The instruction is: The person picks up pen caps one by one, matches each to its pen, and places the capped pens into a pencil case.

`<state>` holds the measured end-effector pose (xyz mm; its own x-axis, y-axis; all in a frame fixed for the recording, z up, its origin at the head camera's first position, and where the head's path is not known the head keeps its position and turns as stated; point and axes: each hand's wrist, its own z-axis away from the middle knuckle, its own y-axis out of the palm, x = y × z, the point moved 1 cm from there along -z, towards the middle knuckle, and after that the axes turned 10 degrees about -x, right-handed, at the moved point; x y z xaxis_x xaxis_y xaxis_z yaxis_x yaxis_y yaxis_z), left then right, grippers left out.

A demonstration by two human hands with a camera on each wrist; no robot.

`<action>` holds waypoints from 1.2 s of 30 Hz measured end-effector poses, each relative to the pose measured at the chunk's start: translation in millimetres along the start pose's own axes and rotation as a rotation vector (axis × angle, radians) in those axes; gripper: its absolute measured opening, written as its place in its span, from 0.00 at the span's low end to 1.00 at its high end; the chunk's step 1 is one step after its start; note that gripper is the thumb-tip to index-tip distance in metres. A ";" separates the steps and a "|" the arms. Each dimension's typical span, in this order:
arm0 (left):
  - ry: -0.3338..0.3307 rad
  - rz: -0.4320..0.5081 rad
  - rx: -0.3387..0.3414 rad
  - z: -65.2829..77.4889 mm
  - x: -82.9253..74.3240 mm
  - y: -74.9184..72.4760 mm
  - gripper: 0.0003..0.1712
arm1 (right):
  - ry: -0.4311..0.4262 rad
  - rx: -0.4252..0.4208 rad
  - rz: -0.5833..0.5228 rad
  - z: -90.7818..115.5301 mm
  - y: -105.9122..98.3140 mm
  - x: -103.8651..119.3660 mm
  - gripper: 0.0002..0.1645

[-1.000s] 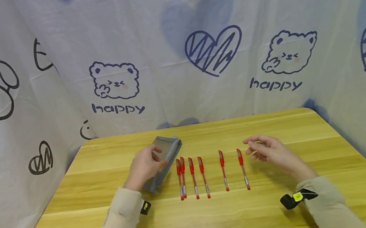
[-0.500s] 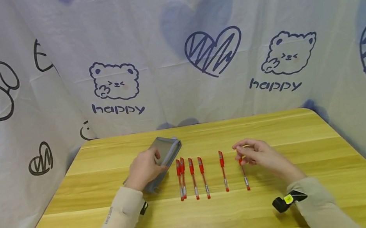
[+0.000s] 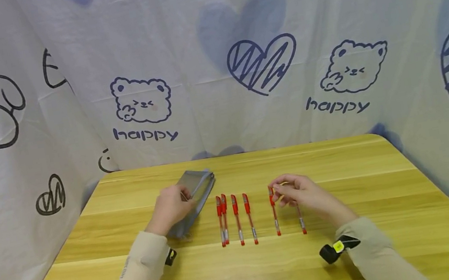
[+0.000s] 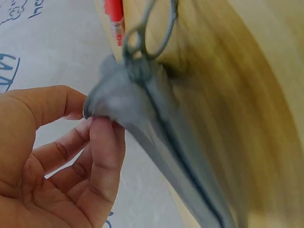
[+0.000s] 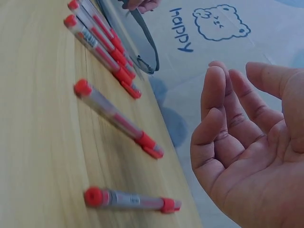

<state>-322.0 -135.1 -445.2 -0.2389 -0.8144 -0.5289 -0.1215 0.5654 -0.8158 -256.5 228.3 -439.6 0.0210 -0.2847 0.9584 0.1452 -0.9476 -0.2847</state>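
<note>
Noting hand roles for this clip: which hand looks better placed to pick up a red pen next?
Probably the right hand: it holds nothing and hovers by the two rightmost red pens; the left hand pinches the gray pouch.

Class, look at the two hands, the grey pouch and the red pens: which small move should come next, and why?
Probably the right hand should reach across to steady the grey pouch: that hand holds nothing, while the left hand alone pinches the pouch's edge.

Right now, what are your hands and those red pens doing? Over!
Left fingers pinching the grey pouch. Right fingers hovering, holding nothing. Six red pens on the table, nothing seen lying on them.
</note>
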 end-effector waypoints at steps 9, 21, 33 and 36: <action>-0.081 0.226 0.061 5.7 7.4 -8.6 0.04 | 0.047 0.038 -0.030 -3.1 15.3 12.8 0.25; -0.159 0.359 0.090 12.3 16.5 -24.2 0.07 | 0.071 0.118 -0.083 -14.6 40.0 26.5 0.29; -0.185 0.376 0.103 14.9 18.8 -31.6 0.09 | 0.122 0.151 -0.115 -33.8 76.5 27.8 0.28; -0.195 0.383 0.105 15.3 20.0 -30.9 0.08 | 0.129 0.144 -0.100 -37.7 85.4 29.1 0.28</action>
<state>-308.2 -170.9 -434.2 -0.0599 -0.5638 -0.8238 0.0411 0.8232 -0.5663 -280.8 133.5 -436.8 -0.1262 -0.2151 0.9684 0.2802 -0.9442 -0.1732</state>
